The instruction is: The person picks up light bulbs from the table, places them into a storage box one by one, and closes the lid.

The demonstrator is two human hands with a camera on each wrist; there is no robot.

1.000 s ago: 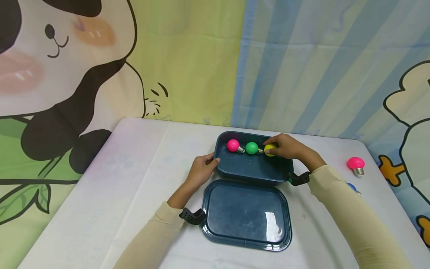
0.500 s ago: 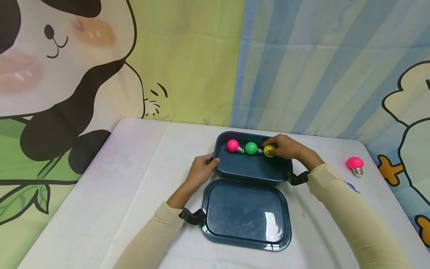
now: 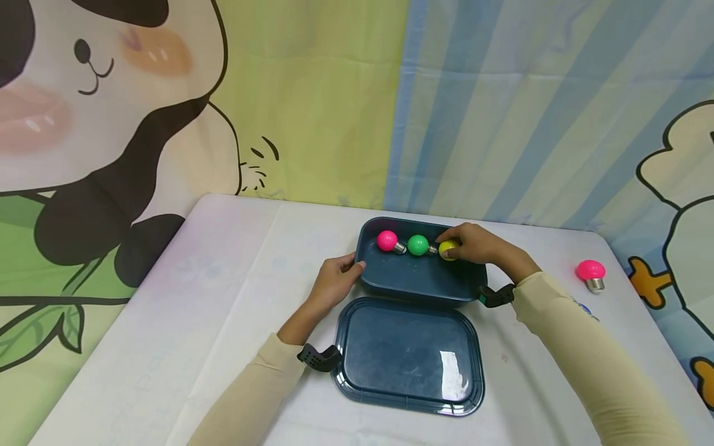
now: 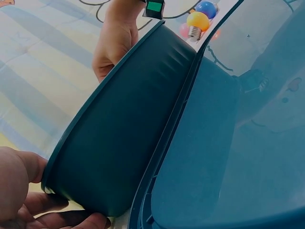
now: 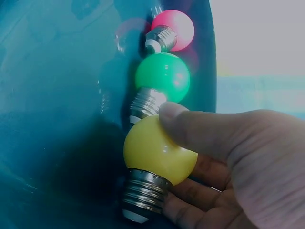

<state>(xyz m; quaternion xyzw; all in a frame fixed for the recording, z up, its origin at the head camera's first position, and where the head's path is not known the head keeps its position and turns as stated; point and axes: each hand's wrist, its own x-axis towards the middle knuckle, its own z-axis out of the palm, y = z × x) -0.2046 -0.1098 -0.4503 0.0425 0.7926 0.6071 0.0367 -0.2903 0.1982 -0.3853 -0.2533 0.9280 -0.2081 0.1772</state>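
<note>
A dark blue plastic box (image 3: 413, 282) stands at the back of the table with a row of light bulbs along its far wall. From the left these are a pink bulb (image 3: 387, 241), a green bulb (image 3: 418, 245) and a yellow bulb (image 5: 157, 150). My right hand (image 3: 474, 243) grips the yellow bulb between thumb and fingers; its metal base points away from the green one in the right wrist view. My left hand (image 3: 333, 282) holds the box's left end, thumb at the rim and fingers (image 4: 47, 202) under the outer wall.
The box's lid (image 3: 409, 359) lies flat in front of it. On the table to the right is another pink bulb (image 3: 590, 271), and a blue bulb (image 3: 584, 308) is partly hidden by the right sleeve. A printed curtain (image 3: 329, 105) hangs behind the table.
</note>
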